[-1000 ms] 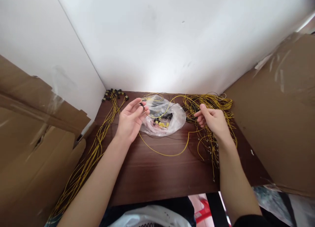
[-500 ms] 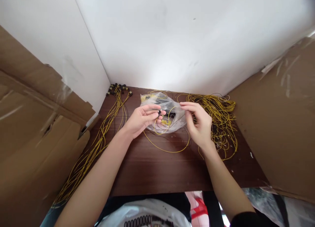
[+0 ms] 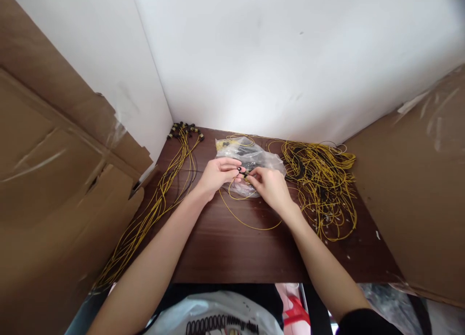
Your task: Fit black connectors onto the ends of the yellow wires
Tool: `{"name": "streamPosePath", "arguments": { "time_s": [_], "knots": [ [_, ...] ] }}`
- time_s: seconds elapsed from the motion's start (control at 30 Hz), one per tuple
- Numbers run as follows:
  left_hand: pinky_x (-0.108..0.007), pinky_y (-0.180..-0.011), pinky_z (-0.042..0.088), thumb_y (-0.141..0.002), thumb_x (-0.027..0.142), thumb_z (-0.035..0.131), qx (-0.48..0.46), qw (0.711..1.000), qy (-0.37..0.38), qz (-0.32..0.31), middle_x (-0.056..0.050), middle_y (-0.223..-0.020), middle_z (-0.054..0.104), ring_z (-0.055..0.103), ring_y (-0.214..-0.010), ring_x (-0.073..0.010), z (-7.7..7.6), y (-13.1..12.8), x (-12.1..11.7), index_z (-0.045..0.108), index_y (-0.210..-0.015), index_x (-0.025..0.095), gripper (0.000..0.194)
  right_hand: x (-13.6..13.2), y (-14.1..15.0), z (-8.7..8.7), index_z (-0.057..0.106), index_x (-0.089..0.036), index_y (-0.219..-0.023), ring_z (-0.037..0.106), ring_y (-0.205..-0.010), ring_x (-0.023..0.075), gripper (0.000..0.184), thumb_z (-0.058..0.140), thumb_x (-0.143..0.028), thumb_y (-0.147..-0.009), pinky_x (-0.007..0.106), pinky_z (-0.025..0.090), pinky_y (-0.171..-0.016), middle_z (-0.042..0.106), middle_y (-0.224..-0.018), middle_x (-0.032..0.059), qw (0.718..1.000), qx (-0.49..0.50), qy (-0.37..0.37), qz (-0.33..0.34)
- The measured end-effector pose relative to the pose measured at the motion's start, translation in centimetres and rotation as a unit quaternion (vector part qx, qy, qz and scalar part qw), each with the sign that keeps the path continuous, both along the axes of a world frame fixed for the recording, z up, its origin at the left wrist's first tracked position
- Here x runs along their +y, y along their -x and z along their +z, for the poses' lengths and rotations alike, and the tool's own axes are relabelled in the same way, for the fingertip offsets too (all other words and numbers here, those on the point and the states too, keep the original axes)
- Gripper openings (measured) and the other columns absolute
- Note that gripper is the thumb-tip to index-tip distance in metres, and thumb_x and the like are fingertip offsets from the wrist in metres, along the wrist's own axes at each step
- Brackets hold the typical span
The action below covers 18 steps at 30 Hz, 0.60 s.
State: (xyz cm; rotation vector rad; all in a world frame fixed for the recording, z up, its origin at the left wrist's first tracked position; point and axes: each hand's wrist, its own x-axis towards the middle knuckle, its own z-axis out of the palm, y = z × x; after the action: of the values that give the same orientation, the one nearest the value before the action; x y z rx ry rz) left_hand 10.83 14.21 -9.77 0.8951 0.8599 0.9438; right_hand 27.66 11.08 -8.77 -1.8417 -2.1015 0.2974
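My left hand (image 3: 219,175) holds a small black connector (image 3: 240,169) between thumb and fingers, over a clear plastic bag (image 3: 271,161). A thin yellow wire (image 3: 250,227) loops down from the hands and across the tabletop in front of the bag. Just right of the connector, my right hand (image 3: 271,187) is closed in a pinch, its fingertips almost meeting those of the left. Small dark and yellowish bits show between the two hands; what exactly the right fingers grip is hidden. Inside the bag are yellow and black small parts, partly covered by my hands.
A bundle of yellow wires with black connector ends (image 3: 185,130) runs down the left side of the brown table (image 3: 225,262). A tangled heap of yellow and black wires (image 3: 323,180) lies on the right. Cardboard panels (image 3: 65,180) flank both sides, and a white wall (image 3: 254,59) stands behind.
My right hand has moved left and down from above the bag's right side, and its fingertips now meet at the connector. My left hand keeps its hold; the view has shifted slightly.
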Motion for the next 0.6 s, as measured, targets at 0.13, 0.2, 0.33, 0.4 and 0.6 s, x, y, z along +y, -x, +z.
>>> {"name": "streamPosePath", "arguments": {
  "time_s": [0.13, 0.2, 0.33, 0.4, 0.6],
  "knots": [
    [-0.031, -0.069, 0.055, -0.063, 0.006, 0.072, 0.010, 1.000, 0.007, 0.000, -0.012, -0.081, 0.071, 0.066, -0.064, -0.0139, -0.1, -0.2, -0.1, 0.065, -0.086, 0.007, 0.024, -0.6, 0.2, -0.5, 0.068, -0.022, -0.087, 0.057, -0.069, 0.0171, 0.017, 0.055, -0.033, -0.084, 0.027, 0.037, -0.059, 0.064, -0.084, 0.0043, 0.999, 0.017, -0.026, 0.017],
    [-0.032, -0.069, 0.056, -0.063, 0.007, 0.072, 0.011, 1.000, 0.004, 0.000, -0.011, -0.082, 0.071, 0.066, -0.065, -0.0143, -0.1, -0.2, -0.1, 0.065, -0.087, 0.007, 0.025, -0.8, 0.3, -0.6, 0.068, -0.023, -0.086, 0.056, -0.068, 0.0162, 0.016, 0.055, -0.030, -0.084, 0.027, 0.038, -0.061, 0.063, -0.084, 0.0038, 0.999, 0.033, -0.034, 0.014],
    [-0.033, -0.070, 0.056, -0.061, 0.010, 0.076, 0.009, 1.000, -0.003, 0.002, -0.012, -0.083, 0.071, 0.066, -0.066, -0.0150, -0.2, -0.2, -0.1, 0.065, -0.087, 0.008, 0.028, -0.9, 0.3, -0.9, 0.067, -0.021, -0.082, 0.055, -0.068, 0.0160, 0.014, 0.054, -0.027, -0.083, 0.028, 0.040, -0.063, 0.062, -0.084, 0.0039, 0.997, 0.061, -0.044, 0.014],
    [-0.033, -0.071, 0.055, -0.061, 0.011, 0.077, 0.009, 1.000, -0.006, 0.003, -0.012, -0.083, 0.071, 0.066, -0.067, -0.0151, -0.3, -0.3, -0.1, 0.065, -0.087, 0.008, 0.029, -0.9, 0.3, -1.0, 0.066, -0.020, -0.080, 0.055, -0.071, 0.0170, 0.014, 0.054, -0.026, -0.083, 0.029, 0.042, -0.066, 0.061, -0.083, 0.0046, 0.996, 0.072, -0.053, 0.015],
    [-0.033, -0.071, 0.056, -0.060, 0.012, 0.077, 0.009, 1.000, -0.014, 0.008, -0.011, -0.083, 0.071, 0.066, -0.065, -0.0147, -0.4, -0.4, -0.2, 0.066, -0.086, 0.008, 0.029, -0.7, 0.1, -1.4, 0.067, -0.020, -0.089, 0.055, -0.079, 0.0191, 0.016, 0.053, -0.026, -0.084, 0.031, 0.044, -0.073, 0.060, -0.089, 0.0065, 0.992, 0.107, -0.045, 0.046]
  ]
}}
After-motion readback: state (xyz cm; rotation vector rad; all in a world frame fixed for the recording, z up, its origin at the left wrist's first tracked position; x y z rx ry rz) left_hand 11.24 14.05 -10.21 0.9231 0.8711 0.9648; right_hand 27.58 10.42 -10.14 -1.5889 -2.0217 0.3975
